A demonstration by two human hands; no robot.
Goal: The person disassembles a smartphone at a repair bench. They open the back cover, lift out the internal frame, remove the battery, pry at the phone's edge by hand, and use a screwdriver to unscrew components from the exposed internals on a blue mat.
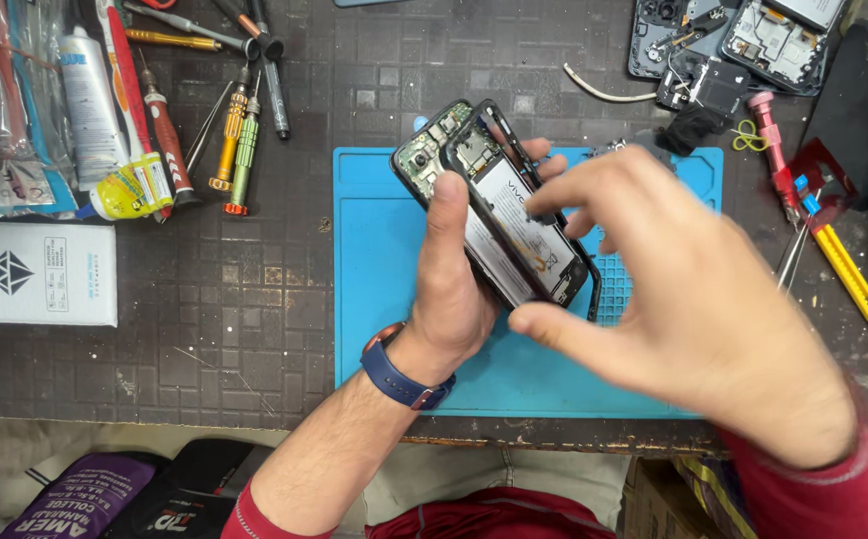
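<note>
Our left hand has its grip closed around an opened phone, back cover off, held above the blue mat on the tabletop. Our right hand, fingers loosely spread and holding nothing, touches its frame. A slip there might drop the phone or scrape its exposed circuit board.

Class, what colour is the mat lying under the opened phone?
The mat is light blue, clearest in the head view.
</note>
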